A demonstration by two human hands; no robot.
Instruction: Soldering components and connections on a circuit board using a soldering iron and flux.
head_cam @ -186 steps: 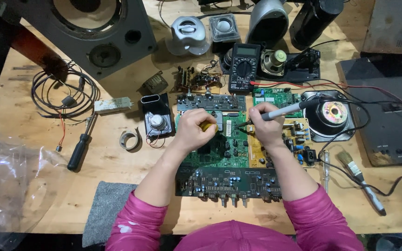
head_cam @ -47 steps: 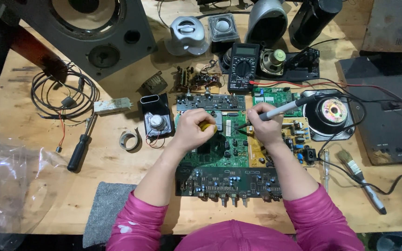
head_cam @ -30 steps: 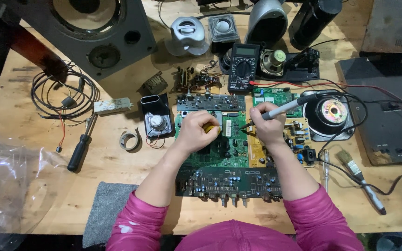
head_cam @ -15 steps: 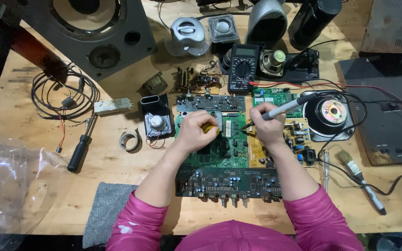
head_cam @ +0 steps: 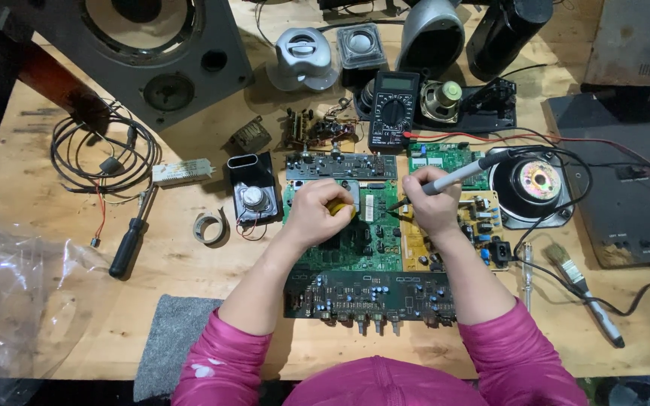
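Person in pink sleeves is bent over a green circuit board (head_cam: 355, 244) lying flat in the middle of the wooden worktop (head_cam: 31, 188). Right hand (head_cam: 432, 207) has a closed pen-style grip on a soldering iron (head_cam: 460, 171), tip down on the board. Left hand (head_cam: 315, 213) is curled shut around a small yellow tool (head_cam: 338, 208), resting on the board too. Black multimeter (head_cam: 393, 113) sits just behind, a screwdriver (head_cam: 131, 239) well off to the left.
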